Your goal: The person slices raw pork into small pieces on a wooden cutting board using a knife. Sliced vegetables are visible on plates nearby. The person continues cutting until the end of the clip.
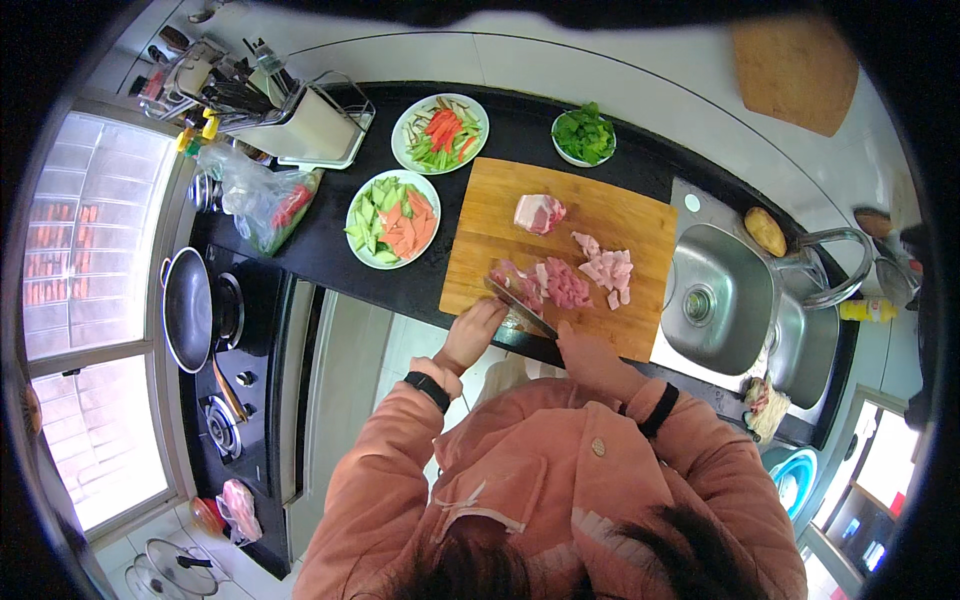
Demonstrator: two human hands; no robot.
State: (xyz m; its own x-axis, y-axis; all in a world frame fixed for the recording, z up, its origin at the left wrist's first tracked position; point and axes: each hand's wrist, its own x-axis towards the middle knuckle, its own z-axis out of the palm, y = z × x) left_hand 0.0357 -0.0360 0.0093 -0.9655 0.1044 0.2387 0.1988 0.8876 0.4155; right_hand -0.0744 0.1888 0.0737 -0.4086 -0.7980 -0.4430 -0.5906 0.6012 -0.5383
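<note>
My right hand (581,351) grips a kitchen knife (523,306), its blade angled over the front part of a wooden cutting board (472,225). My left hand (477,328) is at the board's front edge, its fingertips close to the blade; whether they hold a piece of meat cannot be told. Cut red meat (566,283) lies beyond and beside the blade. To its right are pale, fatty meat pieces (609,270). A larger uncut chunk of meat (539,214) rests farther back on the board.
Behind the board stand plates of sliced vegetables (392,219) (440,135) and a bowl of leafy greens (584,135). A double steel sink (720,300) is at right. At left are a plastic bag (259,195), a wok (187,310) and a gas hob (223,427).
</note>
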